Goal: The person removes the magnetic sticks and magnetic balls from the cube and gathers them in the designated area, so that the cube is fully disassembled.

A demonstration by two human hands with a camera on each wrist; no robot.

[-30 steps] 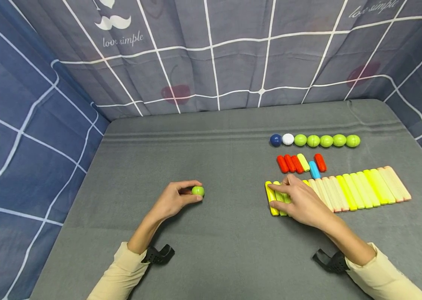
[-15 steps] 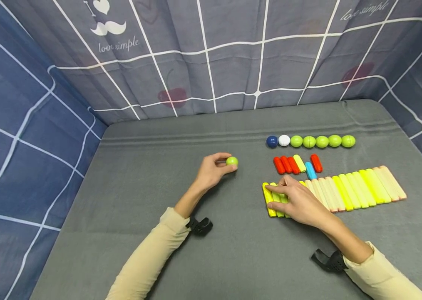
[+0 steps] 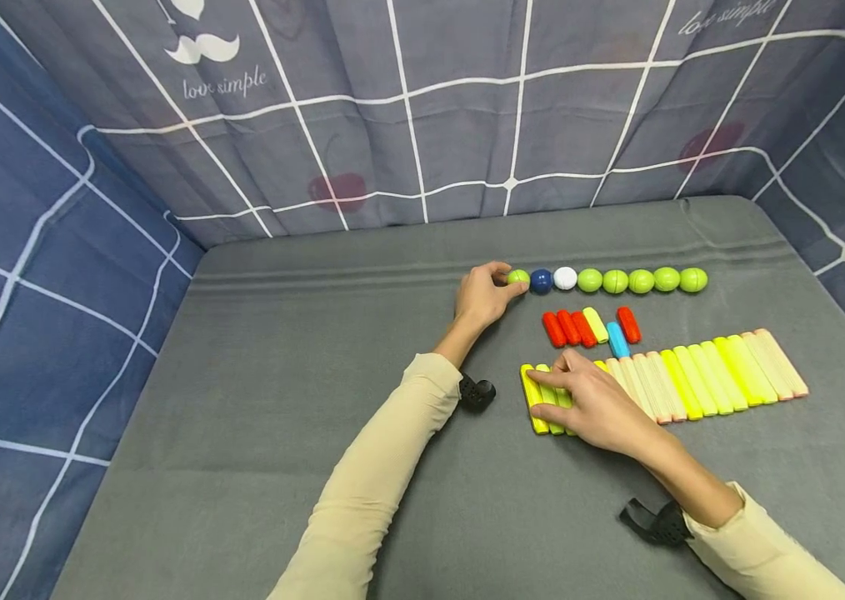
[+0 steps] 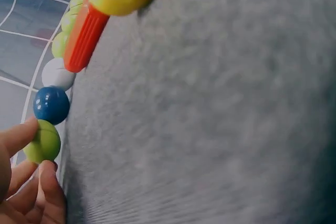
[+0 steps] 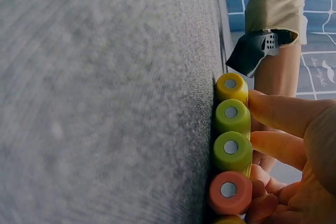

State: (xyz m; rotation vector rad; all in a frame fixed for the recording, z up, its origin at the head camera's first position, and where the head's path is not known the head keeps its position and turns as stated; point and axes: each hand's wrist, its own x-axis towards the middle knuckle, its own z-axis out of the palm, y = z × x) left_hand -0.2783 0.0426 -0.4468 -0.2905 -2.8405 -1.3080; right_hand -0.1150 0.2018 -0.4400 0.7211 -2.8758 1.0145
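Note:
My left hand pinches a green ball between thumb and fingers, at the left end of a row of balls. Right beside it is a dark blue ball, then a white ball and several green balls. In the left wrist view the pinched green ball appears against the blue ball. My right hand rests over the left part of a long row of rods, its fingers spread across the leftmost yellow rod and its neighbours. Metal discs show in the ends of the green rods.
Short red rods, one yellow-green rod and a blue rod lie between the ball row and the long rods. Grey cloth covers the table. Checked curtains stand at the back and sides.
My left hand has carried the green ball rightward and away from me, to the blue ball at the row's left end. My right hand stays on the rods.

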